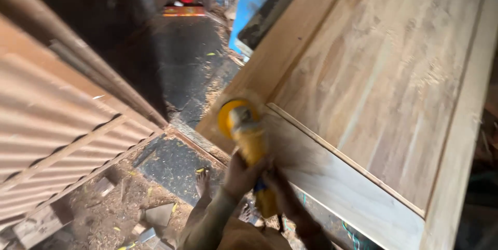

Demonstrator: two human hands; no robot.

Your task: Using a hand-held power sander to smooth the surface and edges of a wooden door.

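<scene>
Clearly both hands are clamped on the yellow angle grinder point(248, 141): left hand point(241, 173) wrapped around the body, right hand point(278, 185) gripping lower, toward the tail. Disc end sits on the bottom rail of the wooden door panel point(373, 73), near its corner, dust blurring off it. Bare foot point(203, 180) planted on a floor littered with offcuts and shavings. Risk, as I judge it: disc catches the rail edge, kicks back toward the arms; a slip on debris would cause the same.
</scene>
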